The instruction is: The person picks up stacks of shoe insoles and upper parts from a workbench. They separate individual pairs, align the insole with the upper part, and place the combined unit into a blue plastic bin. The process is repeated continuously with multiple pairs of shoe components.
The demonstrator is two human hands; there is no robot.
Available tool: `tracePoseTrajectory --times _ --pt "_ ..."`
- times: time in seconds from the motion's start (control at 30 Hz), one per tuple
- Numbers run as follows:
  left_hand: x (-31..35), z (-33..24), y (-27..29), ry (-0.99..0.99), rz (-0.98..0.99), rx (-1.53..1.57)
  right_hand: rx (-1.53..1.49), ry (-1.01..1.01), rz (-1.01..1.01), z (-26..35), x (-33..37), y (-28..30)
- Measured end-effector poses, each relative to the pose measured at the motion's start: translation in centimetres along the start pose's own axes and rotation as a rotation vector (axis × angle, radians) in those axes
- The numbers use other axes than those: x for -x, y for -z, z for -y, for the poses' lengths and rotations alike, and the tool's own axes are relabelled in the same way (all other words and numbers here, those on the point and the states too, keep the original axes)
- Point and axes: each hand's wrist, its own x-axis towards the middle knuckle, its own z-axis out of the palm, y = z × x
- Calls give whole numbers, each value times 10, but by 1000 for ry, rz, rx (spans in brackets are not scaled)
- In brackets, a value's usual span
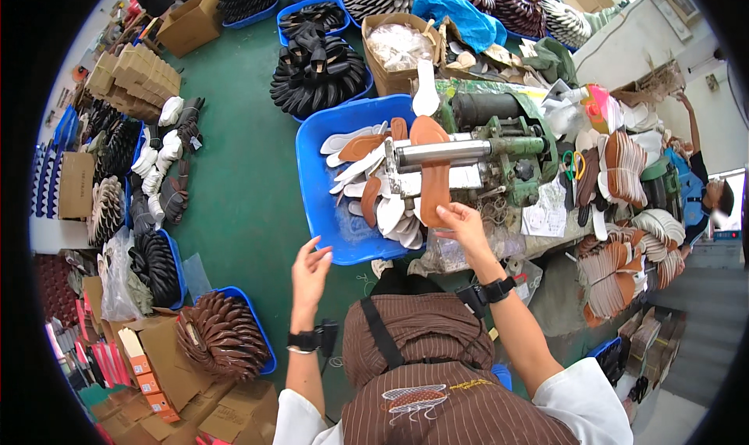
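My right hand (465, 229) pinches the near end of a tan insole (435, 191) between thumb and fingers. The insole lies lengthwise across a green machine (511, 160), passing under its shiny metal roller (449, 151), with its far end showing beyond. My left hand (310, 273) hovers with fingers apart, holding nothing, by the near left corner of a blue tub (310, 187). Inside that tub are several loose white and tan insoles (363, 148), partly under the machine's front end. A white insole (426, 90) rests just past the roller.
Stacks of tan and white insoles (624, 168) and green-orange scissors (575, 166) crowd the bench at right. Past the tub stand a cardboard box of plastic bags (399, 47) and black shoes (320, 74). Brown shoes (222, 336) fill a bin at lower left. Another person (706, 199) is at far right.
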Motion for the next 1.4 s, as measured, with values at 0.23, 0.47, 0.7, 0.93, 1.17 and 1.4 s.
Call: tracePoseTrajectory --times 0.23,0.47,0.7,0.93,1.17,1.4 --pt "11 -35 120 -111 -117 -587 130 -301 189 -55 6 29" --pt "-107 -135 164 -91 85 -918 137 -472 -4 -92 19 72" --pt "-352 -134 -12 36 412 -531 214 -360 -546 -135 38 60" --pt "-415 -41 -240 355 614 -299 -150 -666 -495 -157 91 -13" --pt "-421 -14 -253 327 465 89 445 -136 -612 -119 -5 -49" --pt "-387 30 -110 215 503 -162 711 84 -304 -151 -108 -75"
